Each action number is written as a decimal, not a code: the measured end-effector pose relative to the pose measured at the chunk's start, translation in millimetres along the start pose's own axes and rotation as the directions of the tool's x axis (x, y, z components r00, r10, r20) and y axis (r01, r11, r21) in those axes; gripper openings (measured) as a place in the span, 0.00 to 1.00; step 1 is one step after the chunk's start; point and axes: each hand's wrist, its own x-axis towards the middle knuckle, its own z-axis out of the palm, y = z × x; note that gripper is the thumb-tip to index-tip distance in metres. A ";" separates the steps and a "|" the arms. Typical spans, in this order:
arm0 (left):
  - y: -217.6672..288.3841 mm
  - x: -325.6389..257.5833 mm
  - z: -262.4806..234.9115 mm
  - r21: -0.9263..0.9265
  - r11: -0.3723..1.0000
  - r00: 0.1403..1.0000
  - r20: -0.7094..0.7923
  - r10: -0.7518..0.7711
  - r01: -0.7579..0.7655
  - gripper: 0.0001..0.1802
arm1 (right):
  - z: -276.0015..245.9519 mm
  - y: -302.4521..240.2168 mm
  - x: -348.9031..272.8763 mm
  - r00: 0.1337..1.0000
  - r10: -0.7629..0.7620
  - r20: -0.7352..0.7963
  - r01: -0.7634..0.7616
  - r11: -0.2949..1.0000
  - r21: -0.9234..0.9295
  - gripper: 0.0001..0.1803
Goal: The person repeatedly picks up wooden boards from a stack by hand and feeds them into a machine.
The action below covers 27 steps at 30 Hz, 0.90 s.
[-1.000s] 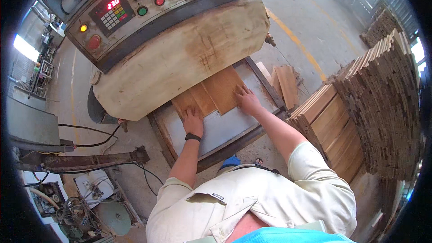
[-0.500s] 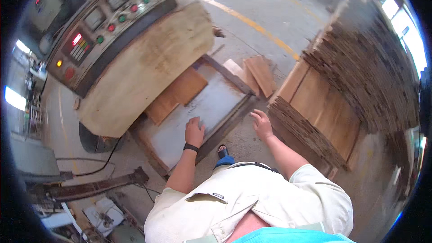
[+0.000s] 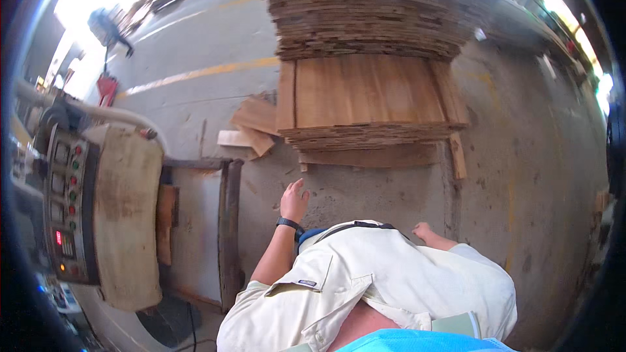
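My left hand [image 3: 295,201] hangs over the floor with its fingers apart, holding nothing; a dark band circles its wrist. Ahead of it lies a low stack of wooden panels [image 3: 372,91], which it does not touch. My right hand [image 3: 424,229] hangs beside my body at the right, its fingers loosely apart and nothing visible in it. To my left, a brown board [image 3: 167,221] rests on the pale bed [image 3: 199,234] of a machine, partly hidden under the machine's cover [image 3: 127,221].
A taller stack of boards [image 3: 365,19] rises behind the low one. Loose wood pieces [image 3: 257,117] lie on the floor between stack and machine. The machine's control panel [image 3: 68,202] has red and green buttons. A red object [image 3: 107,90] stands at the far left.
The view has swung right: the panel stacks now lie straight ahead and the machine at the left. My right hand has dropped back beside my body. Both hands remain without anything held.
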 end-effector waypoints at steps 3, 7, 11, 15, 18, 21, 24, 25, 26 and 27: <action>28.6 19.9 41.9 0.013 0.999 0.995 0.082 0.052 -0.053 0.22 | 9.1 52.9 -16.1 0.996 0.071 0.056 -0.075 0.995 0.063 0.19; 51.8 53.2 88.5 -0.192 0.981 0.971 0.240 0.017 0.030 0.23 | 19.8 69.7 -7.3 0.997 -0.013 0.074 0.014 1.000 -0.020 0.21; 44.0 98.5 131.4 -0.380 0.901 0.926 0.374 -0.058 0.210 0.24 | 3.0 25.6 22.0 0.993 -0.115 -0.039 0.121 0.957 0.264 0.21; 69.0 149.9 152.8 -0.487 0.645 0.757 0.612 -0.229 0.589 0.27 | -42.4 -27.5 70.8 0.996 -0.054 -0.068 0.082 0.841 0.534 0.24; 69.5 197.8 184.4 -0.495 0.468 0.656 0.699 -0.286 0.732 0.29 | -74.5 -51.3 109.1 0.997 -0.004 -0.082 0.058 0.741 0.669 0.24; 37.9 234.6 208.3 -0.525 0.302 0.604 0.720 -0.341 0.796 0.25 | -151.0 -111.2 122.2 0.999 0.007 0.035 -0.032 0.613 0.790 0.24; 33.2 273.4 232.6 -0.462 0.097 0.463 0.806 -0.369 0.881 0.21 | -200.1 -139.4 140.3 0.991 0.040 0.125 -0.130 0.423 0.897 0.24; 38.0 283.1 242.2 -0.429 0.020 0.399 0.821 -0.409 0.903 0.19 | -206.8 -141.9 152.7 0.993 0.033 0.112 -0.117 0.290 0.950 0.24; 42.8 291.5 251.9 -0.396 -0.059 0.331 0.832 -0.445 0.916 0.18 | -215.0 -142.4 166.1 0.992 0.038 0.120 -0.126 0.297 0.947 0.24; 46.0 299.4 258.5 -0.395 -0.070 0.324 0.831 -0.451 0.916 0.18 | -221.9 -146.0 178.6 0.993 0.039 0.112 -0.117 0.183 0.976 0.24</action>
